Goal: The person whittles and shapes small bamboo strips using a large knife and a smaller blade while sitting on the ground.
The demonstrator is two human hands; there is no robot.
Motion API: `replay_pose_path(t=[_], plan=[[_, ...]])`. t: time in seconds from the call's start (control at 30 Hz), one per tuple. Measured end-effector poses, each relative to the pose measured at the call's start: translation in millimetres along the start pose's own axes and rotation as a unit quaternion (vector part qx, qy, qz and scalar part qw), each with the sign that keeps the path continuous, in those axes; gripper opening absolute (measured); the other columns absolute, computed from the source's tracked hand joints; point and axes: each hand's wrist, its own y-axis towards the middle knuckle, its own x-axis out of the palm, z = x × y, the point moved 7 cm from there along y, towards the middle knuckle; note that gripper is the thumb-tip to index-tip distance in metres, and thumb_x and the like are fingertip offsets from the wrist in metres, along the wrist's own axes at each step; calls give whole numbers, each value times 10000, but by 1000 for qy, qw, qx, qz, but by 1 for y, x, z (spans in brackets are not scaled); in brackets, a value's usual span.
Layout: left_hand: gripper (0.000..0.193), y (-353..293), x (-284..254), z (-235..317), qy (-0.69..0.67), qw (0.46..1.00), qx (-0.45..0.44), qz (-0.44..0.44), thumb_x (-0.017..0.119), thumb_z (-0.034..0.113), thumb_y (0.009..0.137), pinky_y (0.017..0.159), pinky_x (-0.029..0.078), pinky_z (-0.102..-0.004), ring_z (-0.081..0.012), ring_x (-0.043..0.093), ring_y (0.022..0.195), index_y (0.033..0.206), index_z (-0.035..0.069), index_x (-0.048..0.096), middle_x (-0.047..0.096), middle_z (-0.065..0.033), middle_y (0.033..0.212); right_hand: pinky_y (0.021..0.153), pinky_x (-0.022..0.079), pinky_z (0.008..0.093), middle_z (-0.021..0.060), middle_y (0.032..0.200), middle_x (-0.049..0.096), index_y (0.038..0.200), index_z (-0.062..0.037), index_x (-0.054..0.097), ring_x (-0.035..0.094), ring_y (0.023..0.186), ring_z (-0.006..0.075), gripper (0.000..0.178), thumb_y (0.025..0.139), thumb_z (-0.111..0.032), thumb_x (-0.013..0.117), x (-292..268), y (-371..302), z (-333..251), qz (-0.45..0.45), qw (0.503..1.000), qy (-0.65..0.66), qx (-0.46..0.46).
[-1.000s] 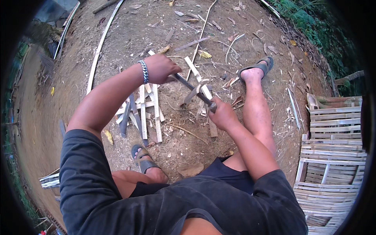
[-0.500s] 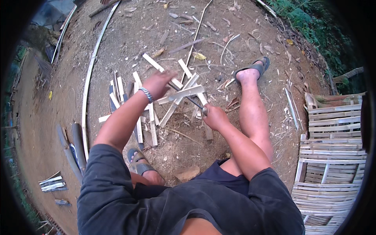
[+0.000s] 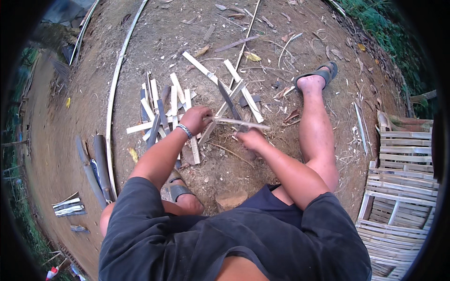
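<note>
My left hand (image 3: pixel 196 121), with a braided bracelet at the wrist, is closed round one end of a pale split bamboo strip (image 3: pixel 240 122). The strip points to the right and passes just above my right hand (image 3: pixel 252 139). Those fingers are wrapped round the handle of a long dark-bladed knife (image 3: pixel 228 99), its blade slanting away to the far left. Whether blade and strip touch I cannot tell. Beyond the blade, crossed bamboo strips (image 3: pixel 243 91) lie on the ground. More pale and dark strips (image 3: pixel 154 104) are scattered to the left of my left hand.
A long bamboo pole (image 3: pixel 114 84) runs along the left over bare earth. Dark bamboo lengths (image 3: pixel 101 159) and a small bundle of strips (image 3: pixel 69 207) lie nearer. My sandalled feet flank the work area. On the right is a slatted bamboo panel (image 3: pixel 403 182); greenery grows at far right.
My left hand has drawn closer and now holds a strip that lay crossed on the pile. The knife blade has swung from pointing left to pointing more away from me.
</note>
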Motion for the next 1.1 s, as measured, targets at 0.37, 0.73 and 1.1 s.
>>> replay_pose_path(t=[0.37,0.73,1.1], plan=[[210,-42,-93,-81,-365,860,-177,310,523,240,1070,589,541,-271,-125,656,690,1035,33,522,644,-59,805,939,517,437,238,1143,697,1266,-25,601,673,1079,379,525,871,-339,748,13,26,7,58,990,-99,-82],[297,-81,-116,-100,-337,849,-259,315,678,335,980,477,474,-269,-91,558,528,954,48,608,611,-11,704,976,492,477,213,1195,660,1193,-47,570,631,1139,386,402,914,-315,681,5,-4,-5,183,973,-111,-85],[261,-111,93,-52,-303,818,-363,328,721,228,919,531,503,-313,-143,615,562,1060,23,641,679,-61,779,1096,395,450,148,1336,511,1304,-77,535,497,1296,319,455,902,-237,676,24,-16,8,278,947,-121,-103]])
